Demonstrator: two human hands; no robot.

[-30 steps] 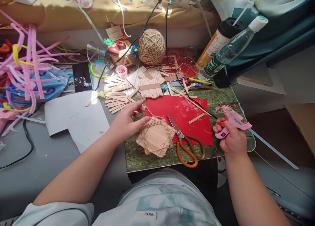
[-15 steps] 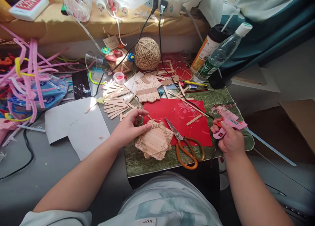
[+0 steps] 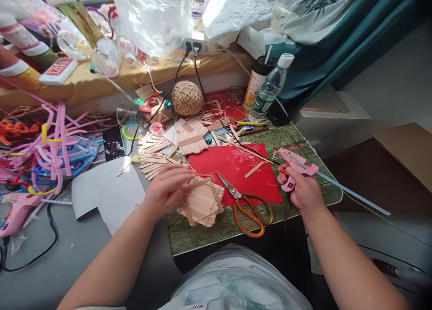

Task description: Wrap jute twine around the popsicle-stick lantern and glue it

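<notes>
My right hand [image 3: 306,192] is wrapped around the handle of a pink hot glue gun [image 3: 296,162], whose nozzle points left and whose long clear glue stick [image 3: 357,195] juts out behind. My left hand [image 3: 168,189] is open, fingers stretched, at the upper left edge of a craft-stick panel [image 3: 201,202] wound with twine; whether it touches the panel is hard to tell. A loose length of twine trails from the panel's top. Right of the panel lie scissors [image 3: 248,206] with orange handles, blades partly on red paper [image 3: 265,184].
Craft sticks [image 3: 153,157] are heaped behind the panel, with a twine ball [image 3: 187,98] farther back. A water bottle [image 3: 272,88] and a cup [image 3: 257,83] stand at the back right. Pink pipe cleaners [image 3: 62,134] crowd the left. A black cord [image 3: 216,114] crosses the work area.
My left hand has lifted off the panel's top and drawn left, its fingers straightening. The glue gun stays in my right hand. The whole view has shifted.
</notes>
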